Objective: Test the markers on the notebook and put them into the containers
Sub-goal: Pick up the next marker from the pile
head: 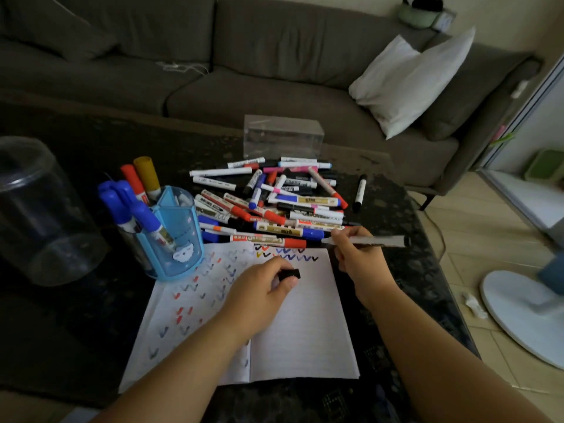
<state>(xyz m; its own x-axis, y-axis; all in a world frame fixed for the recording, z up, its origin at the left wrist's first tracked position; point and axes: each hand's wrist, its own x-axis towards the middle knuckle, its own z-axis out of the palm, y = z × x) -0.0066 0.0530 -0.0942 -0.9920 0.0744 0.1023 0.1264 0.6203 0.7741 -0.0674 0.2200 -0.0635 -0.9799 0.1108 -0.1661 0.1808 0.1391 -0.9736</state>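
An open notebook (302, 325) is laid on a dark table (76, 315), its pages marked with rows of coloured ticks. Above the right page, a black cap (290, 274) is pinched in the left hand (262, 294), fingers curled around it. Just beyond the page's right edge, an uncapped white marker (366, 240) is gripped by the right hand (358, 254), lying nearly level. A heap of markers (274, 203) is spread behind the notebook. To the left, a blue holder (177, 236) is filled with several markers. Farther back, a clear box (283, 135) is set before a grey sofa (244, 56).
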